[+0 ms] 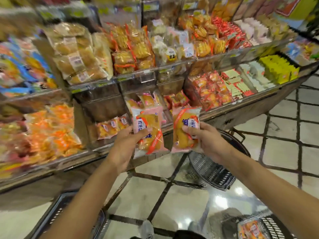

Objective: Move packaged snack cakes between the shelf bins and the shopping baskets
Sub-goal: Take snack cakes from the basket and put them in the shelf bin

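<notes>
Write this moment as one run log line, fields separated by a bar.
left hand: holds snack cake | right hand: holds second snack cake | location: before lower shelf bin | black basket: on floor

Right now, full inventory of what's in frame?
held snack cakes: two, pink-and-clear wrappers, golden cake, one per hand, before the lower bins
matching cakes in bin: several, pink, lower shelf behind the hands
bun bags: stack, tan, upper shelf left
yellow boxes: row, upper right
baskets: three, dark, on the tiled floor; the near-right one holds packets
hands: left and right, each gripping one cake
</notes>
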